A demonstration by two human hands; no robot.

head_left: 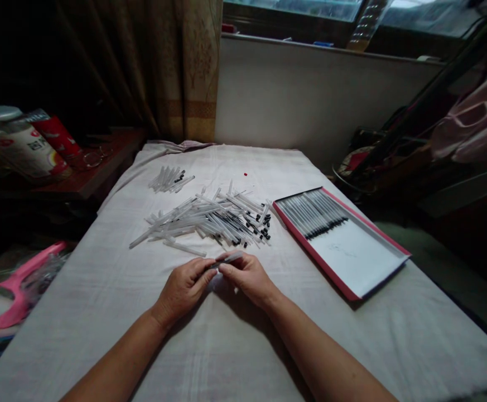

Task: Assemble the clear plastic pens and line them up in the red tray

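Note:
My left hand (184, 287) and my right hand (247, 276) meet over the cloth-covered table (226, 346), both pinched on one clear pen tube (228, 258) held level between them. Just beyond my fingers lies a loose heap of clear pen tubes (210, 220), some with black tips. A smaller bunch of tubes (170, 180) lies farther back on the left. To the right sits a shallow red-rimmed box (352, 268) with a row of finished pens (314, 212) lined up at its far end.
A tiny red bit (245, 174) lies on the cloth behind the heap. Left of the table are a pink plastic item (17, 279) and tins (21, 145) on a dark shelf. A curtain (184, 67) and wall stand behind; bags are piled at right.

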